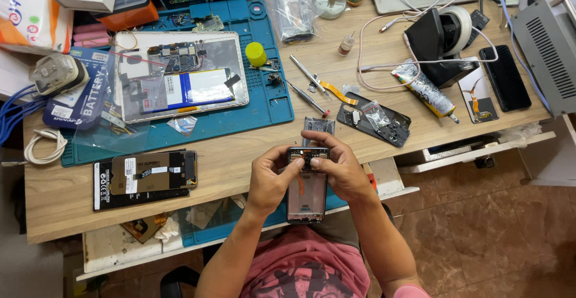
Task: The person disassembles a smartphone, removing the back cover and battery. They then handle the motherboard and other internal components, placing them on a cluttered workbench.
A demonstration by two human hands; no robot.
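Both hands, left hand [269,178] and right hand [342,169], grip an opened phone [306,193]; fingers [287,154] pinch its top edge, just past the tabletop [228,166] edge.

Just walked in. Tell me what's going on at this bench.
A person holds an opened phone in both hands at the near edge of the wooden bench, back cover off. The left hand and right hand both pinch its top end, thumbs pressing near the camera area. On the blue mat lies an opened tablet with its board and battery exposed. Two screwdrivers lie beside the mat.
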